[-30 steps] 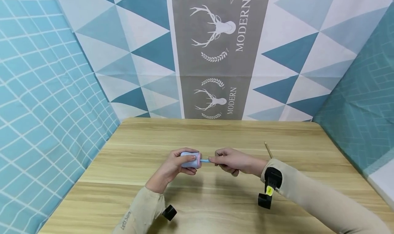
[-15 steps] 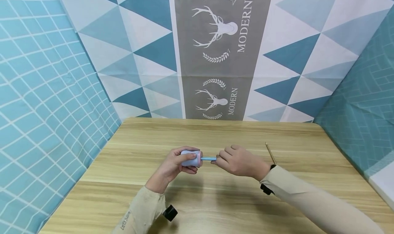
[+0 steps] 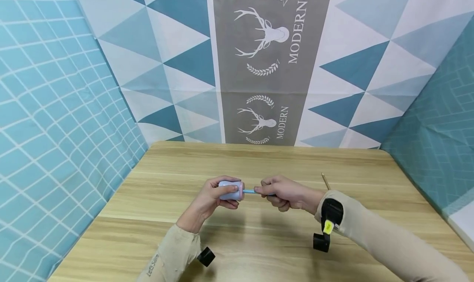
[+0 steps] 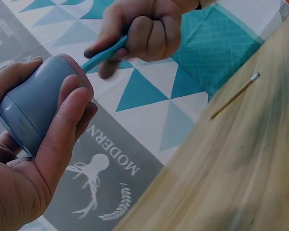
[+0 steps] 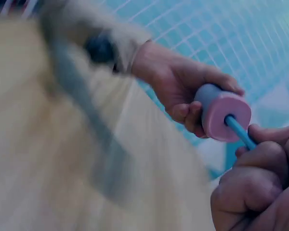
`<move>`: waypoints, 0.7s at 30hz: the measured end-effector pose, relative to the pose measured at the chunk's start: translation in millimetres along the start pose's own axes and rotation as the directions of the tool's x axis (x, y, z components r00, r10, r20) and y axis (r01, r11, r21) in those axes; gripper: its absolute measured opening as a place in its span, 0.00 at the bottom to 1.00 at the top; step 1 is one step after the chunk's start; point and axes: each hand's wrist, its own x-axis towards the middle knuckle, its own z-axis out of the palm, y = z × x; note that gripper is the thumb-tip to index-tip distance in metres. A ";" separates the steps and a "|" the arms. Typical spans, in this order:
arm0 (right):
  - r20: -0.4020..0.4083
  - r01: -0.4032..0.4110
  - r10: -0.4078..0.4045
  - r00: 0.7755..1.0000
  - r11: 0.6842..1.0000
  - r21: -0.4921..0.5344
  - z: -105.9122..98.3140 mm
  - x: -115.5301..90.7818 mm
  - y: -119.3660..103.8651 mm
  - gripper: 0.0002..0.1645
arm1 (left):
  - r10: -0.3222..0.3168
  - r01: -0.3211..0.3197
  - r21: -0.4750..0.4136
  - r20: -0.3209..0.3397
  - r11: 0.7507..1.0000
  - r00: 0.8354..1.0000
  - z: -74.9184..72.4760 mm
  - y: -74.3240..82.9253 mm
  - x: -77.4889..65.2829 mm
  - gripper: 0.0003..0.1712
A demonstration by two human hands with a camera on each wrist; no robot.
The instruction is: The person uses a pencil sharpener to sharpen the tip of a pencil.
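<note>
My left hand grips a pale blue pencil sharpener, its fingers wrapped about the body and the thumb on top. The sharpener's pink end has a round hole and faces my right hand. A blue pencil sits with one end in that hole. Close to the sharpener, my right hand pinches the pencil between thumb and curled fingers, which hide its other end. Both hands are held above the table, in line with each other.
On the wooden table, a second, plain wood-coloured pencil lies to the right, partly covered by the right forearm in the head view. Patterned cloth hangs behind the table, with tiled-pattern cloth at both sides.
The right wrist has rolled: half a second ago the back of the hand faced up, now the thumb side does, as it did a second ago. The left hand holds the sharpener steady.
</note>
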 end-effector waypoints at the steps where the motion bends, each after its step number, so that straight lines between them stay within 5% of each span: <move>1: 0.036 -0.073 0.071 0.997 0.995 0.070 -2.8 0.8 -0.8 0.21 | 0.004 -0.004 0.006 -0.002 1.000 1.000 0.7 0.3 -0.4 0.11; 4: 0.094 -0.149 0.140 0.986 0.984 0.094 -8.8 2.2 -2.0 0.20 | 0.004 -0.004 0.023 -0.001 1.000 1.000 1.7 0.5 -1.1 0.13; 7: 0.068 -0.096 0.104 0.992 0.989 -0.114 -10.2 -1.0 -5.7 0.20 | -0.007 0.007 0.031 0.004 1.000 1.000 0.7 0.5 -1.1 0.15; 9: 0.028 -0.040 0.054 0.998 0.930 -0.365 -8.8 -7.0 -11.0 0.21 | -0.011 0.011 0.034 0.013 0.999 1.000 0.2 1.3 -0.9 0.16; 10: 0.013 0.001 0.007 1.000 0.864 -0.503 -8.0 -10.1 -12.7 0.24 | -0.012 0.011 0.035 0.017 0.999 1.000 -0.1 1.9 -0.8 0.17; 13: 0.040 0.149 -0.204 0.978 0.557 -0.817 -6.8 -18.3 -14.9 0.28 | -0.010 0.010 0.025 0.021 1.000 1.000 -1.1 3.5 -0.2 0.15; 15: 0.125 0.260 -0.401 0.908 0.301 -0.918 -6.8 -20.6 -11.1 0.25 | -0.005 0.004 0.012 0.022 1.000 1.000 -2.3 3.7 -0.1 0.13; 17: 0.274 0.338 -0.561 0.782 0.012 -0.941 -7.6 -20.4 -5.1 0.17 | -0.001 0.001 0.001 0.026 1.000 1.000 -3.4 3.8 -0.7 0.11; 19: 0.417 0.308 -0.653 0.633 -0.282 -0.909 -8.0 -18.5 1.8 0.12 | 0.001 -0.001 -0.006 0.031 1.000 1.000 -3.7 3.5 -1.6 0.11; 21: 0.523 0.204 -0.685 0.507 -0.494 -0.845 -8.4 -15.4 8.9 0.16 | -0.008 0.008 -0.007 0.038 1.000 0.999 -3.1 2.9 -1.9 0.11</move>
